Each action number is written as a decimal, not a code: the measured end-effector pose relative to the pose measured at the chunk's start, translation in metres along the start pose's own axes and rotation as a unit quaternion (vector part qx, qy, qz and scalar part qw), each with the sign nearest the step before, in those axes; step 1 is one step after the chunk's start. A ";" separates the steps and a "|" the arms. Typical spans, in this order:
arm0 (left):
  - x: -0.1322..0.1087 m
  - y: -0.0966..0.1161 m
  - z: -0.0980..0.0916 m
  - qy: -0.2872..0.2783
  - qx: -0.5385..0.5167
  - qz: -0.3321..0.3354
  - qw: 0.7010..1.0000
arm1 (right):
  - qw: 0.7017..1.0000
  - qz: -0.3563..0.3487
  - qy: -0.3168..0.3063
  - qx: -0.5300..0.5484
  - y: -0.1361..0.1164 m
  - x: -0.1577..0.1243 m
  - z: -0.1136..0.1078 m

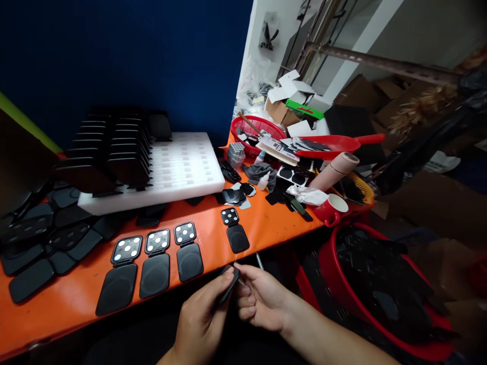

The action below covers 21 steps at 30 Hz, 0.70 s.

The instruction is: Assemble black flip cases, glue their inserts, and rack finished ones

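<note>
Near the table's front edge, my left hand (pixel 203 314) is closed around a small flat black piece (pixel 229 290), held on edge and tilted. My right hand (pixel 262 299) is beside it, with thumb and fingertips pinched together against the piece's edge. Whatever those fingers may hold is hidden. A thin metal rod (pixel 259 261) shows just behind the right hand; I cannot tell whether it is held. In front lie several opened black hinged pieces, such as one hinged piece (pixel 190 262) with white dots on its upper flap and another hinged piece (pixel 238 238) further right.
A white foam rack (pixel 186 167) holds rows of upright black pieces (pixel 127 147). Flat black pieces (pixel 32 279) are heaped at left on the orange table (pixel 213 228). At right are a red mug (pixel 333 210), a pink tumbler (pixel 335 171), a red basket (pixel 262 121) and a red tub (pixel 331 263).
</note>
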<state>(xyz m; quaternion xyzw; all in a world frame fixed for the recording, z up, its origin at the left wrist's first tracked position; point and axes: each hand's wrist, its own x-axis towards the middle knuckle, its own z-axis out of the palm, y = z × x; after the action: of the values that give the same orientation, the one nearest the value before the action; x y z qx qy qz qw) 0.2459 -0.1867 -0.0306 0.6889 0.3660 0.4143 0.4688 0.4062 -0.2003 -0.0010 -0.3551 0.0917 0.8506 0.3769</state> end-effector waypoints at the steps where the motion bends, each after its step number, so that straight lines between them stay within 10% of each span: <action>1: 0.000 -0.001 0.001 -0.002 -0.005 0.002 1.000 | 1.000 -0.004 0.006 0.016 0.001 0.001 0.001; 7: 0.001 -0.007 0.004 -0.003 -0.008 -0.007 1.000 | 0.994 -0.053 0.035 0.091 0.009 0.008 0.006; 12: 0.018 -0.011 0.001 0.067 -0.049 -0.168 0.982 | 0.991 -0.133 0.006 0.027 -0.007 -0.004 -0.001; 16: 0.033 -0.020 -0.010 0.130 -0.147 -0.270 0.943 | 0.918 -0.352 0.155 -0.090 -0.023 -0.009 -0.040; 21: 0.039 -0.024 -0.017 0.127 -0.207 -0.327 0.913 | 0.871 -0.365 0.272 -0.184 -0.035 0.009 -0.103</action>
<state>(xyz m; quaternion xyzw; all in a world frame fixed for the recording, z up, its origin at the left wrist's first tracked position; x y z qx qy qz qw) 0.2427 -0.1393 -0.0413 0.3599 0.5329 0.3886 0.6599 0.4812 -0.2141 -0.0786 -0.6433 -0.1037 0.5242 0.5483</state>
